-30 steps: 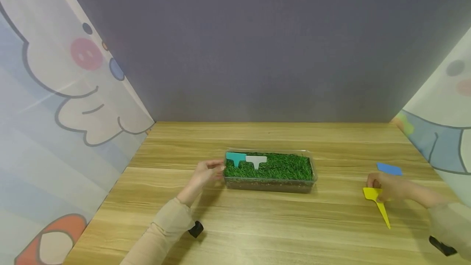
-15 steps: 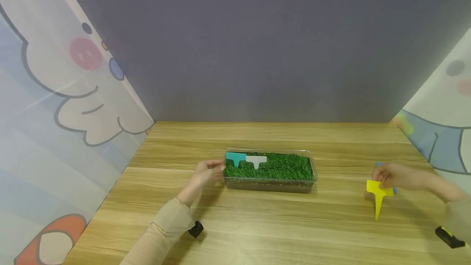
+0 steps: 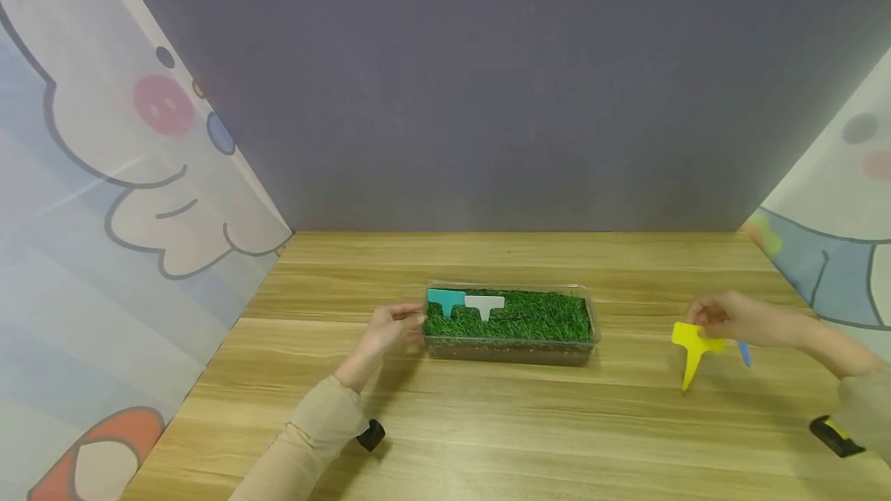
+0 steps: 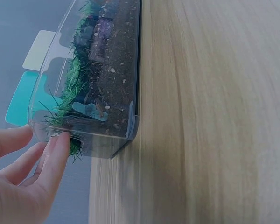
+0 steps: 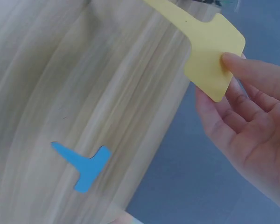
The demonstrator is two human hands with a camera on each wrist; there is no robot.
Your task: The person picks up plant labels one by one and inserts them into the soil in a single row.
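Note:
My right hand (image 3: 748,321) pinches a yellow T-shaped plant label (image 3: 691,342) by its broad head, with the pointed stem hanging down. In the right wrist view the thumb lies on the label's face and the fingers are behind it. My left hand (image 3: 383,329) touches the left end of a clear plastic planter box (image 3: 508,352), its extended fingertips against the wall and rim. Green artificial grass (image 3: 546,315) tops a layer of dark soil in the box. A teal plant label (image 3: 446,298) and a white plant label (image 3: 484,303) stand upright in the grass, side by side at the left.
A blue plant label (image 5: 87,168) lies flat on the wooden table (image 3: 515,431) at the right, partly hidden by my right hand in the head view. A grey wall (image 3: 508,99) rises behind the table, with cartoon-printed curtains (image 3: 160,199) at both sides.
My right hand has lifted the yellow label from the table on the right, turned it stem down and brought it slightly left and away from me. The left hand and planter have stayed put.

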